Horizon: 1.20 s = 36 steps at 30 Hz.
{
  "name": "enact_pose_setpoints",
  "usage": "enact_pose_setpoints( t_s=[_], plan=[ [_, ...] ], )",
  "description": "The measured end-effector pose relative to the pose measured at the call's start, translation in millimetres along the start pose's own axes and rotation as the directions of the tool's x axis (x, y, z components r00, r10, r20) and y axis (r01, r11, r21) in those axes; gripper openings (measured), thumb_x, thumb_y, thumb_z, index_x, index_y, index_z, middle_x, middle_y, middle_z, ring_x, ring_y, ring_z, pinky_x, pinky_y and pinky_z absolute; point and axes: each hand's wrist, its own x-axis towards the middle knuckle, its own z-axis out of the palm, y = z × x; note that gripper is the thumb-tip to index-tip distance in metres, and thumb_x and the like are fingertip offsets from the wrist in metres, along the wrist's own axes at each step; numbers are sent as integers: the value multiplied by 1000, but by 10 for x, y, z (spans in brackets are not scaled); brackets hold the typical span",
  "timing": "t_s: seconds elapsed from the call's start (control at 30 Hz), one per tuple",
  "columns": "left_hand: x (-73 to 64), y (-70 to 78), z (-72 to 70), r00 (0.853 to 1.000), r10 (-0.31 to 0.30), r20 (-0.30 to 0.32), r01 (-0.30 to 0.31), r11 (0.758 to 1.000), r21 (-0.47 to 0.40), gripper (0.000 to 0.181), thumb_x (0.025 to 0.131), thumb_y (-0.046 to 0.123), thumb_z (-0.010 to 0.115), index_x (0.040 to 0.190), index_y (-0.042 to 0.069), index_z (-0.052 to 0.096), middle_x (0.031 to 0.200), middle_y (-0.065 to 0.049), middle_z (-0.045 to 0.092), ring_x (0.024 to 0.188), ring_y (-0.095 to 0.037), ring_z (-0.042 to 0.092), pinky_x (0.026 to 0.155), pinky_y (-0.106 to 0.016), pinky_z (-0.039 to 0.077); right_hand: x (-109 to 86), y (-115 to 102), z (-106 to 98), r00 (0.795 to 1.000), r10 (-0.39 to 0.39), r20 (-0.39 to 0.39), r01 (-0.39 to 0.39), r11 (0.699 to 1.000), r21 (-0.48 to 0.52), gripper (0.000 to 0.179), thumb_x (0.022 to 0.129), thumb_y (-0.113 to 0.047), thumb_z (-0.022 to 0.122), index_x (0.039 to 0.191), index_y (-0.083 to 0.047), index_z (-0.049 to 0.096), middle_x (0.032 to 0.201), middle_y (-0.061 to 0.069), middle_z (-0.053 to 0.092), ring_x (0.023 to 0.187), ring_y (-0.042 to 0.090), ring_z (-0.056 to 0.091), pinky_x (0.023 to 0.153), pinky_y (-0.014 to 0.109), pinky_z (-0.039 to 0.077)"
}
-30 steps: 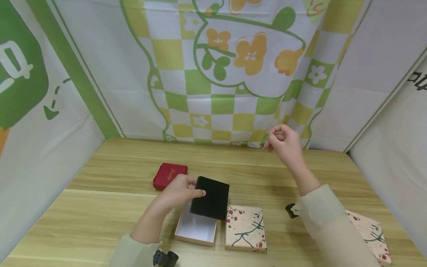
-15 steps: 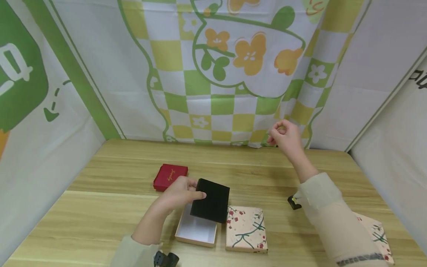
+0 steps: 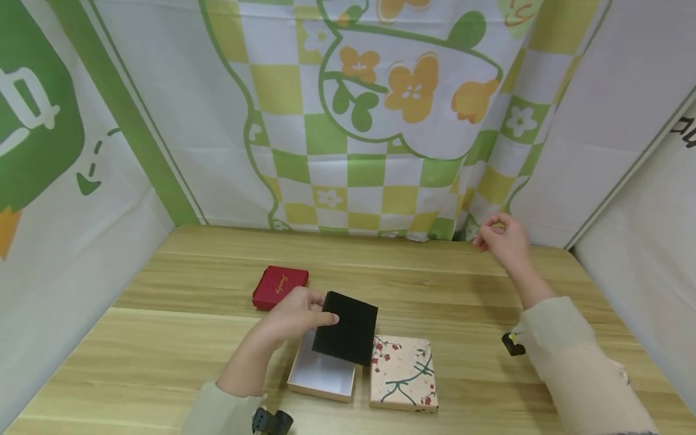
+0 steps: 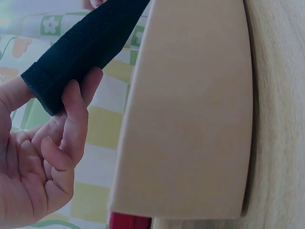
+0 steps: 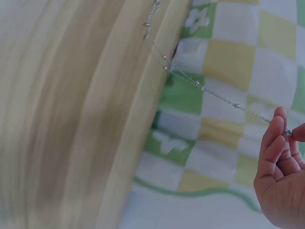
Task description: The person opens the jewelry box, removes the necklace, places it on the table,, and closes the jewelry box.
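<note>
My left hand (image 3: 296, 311) pinches a flat black square pad (image 3: 347, 329) between thumb and fingers. The pad is tilted above an open shallow box (image 3: 321, 380) with a white inside and hides its far part. In the left wrist view, curled fingers lie under the dark pad (image 4: 71, 62), beside the box's plain beige side (image 4: 186, 109). Further right and back, my right hand (image 3: 502, 241) is raised over the table's far edge. In the right wrist view its thumb and finger pinch one end of a thin silver beaded chain (image 5: 219, 98), which stretches away to a bunched part.
A floral-patterned box lid (image 3: 403, 374) lies right of the open box. Behind my left hand sits a red jewelry box (image 3: 280, 287) with gold lettering. A small thin shape (image 3: 428, 283) shows on the wooden table (image 3: 179, 338). A checkered cloth (image 3: 364, 199) hangs behind.
My right hand rises slightly, then moves right and lower with the chain. Its sleeve now covers the floral box at the far right. The left hand keeps holding the pad in place.
</note>
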Motion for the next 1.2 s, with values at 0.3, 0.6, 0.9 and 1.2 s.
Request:
enact_pose_setpoints(
  t_s=[0.3,0.6,0.9,1.2],
  plan=[
    [3,0,-19,1000,14,16,-14,1000,-11,43,82,11,68,61,9,31,51,4,23,49,-11,19,46,-24,20,-15,287,-238,997,82,11,-82,997,1,6,90,-5,45,92,0,47,56,-13,61,51,6,62,57,22,54],
    [-14,11,-26,1000,8,16,-8,1000,-1,42,81,12,69,61,8,32,51,4,23,50,-11,19,46,-24,19,-22,523,-317,981,190,38,-191,981,34,9,91,-5,45,92,4,47,55,-11,61,52,3,62,56,21,54],
    [-28,14,-30,1000,12,20,-12,1000,-4,43,82,12,69,61,9,32,51,3,24,49,-11,19,46,-24,20,-36,759,-396,942,318,108,-325,944,49,14,93,-5,44,95,8,47,56,-7,62,53,3,63,58,22,55],
    [-31,19,5,999,29,44,-28,1000,-14,41,83,13,70,63,10,34,51,3,25,48,-11,22,46,-23,21,-30,850,-460,923,364,129,-363,931,-34,25,94,-9,44,101,14,49,56,-6,63,52,5,64,58,22,55]
  ],
)
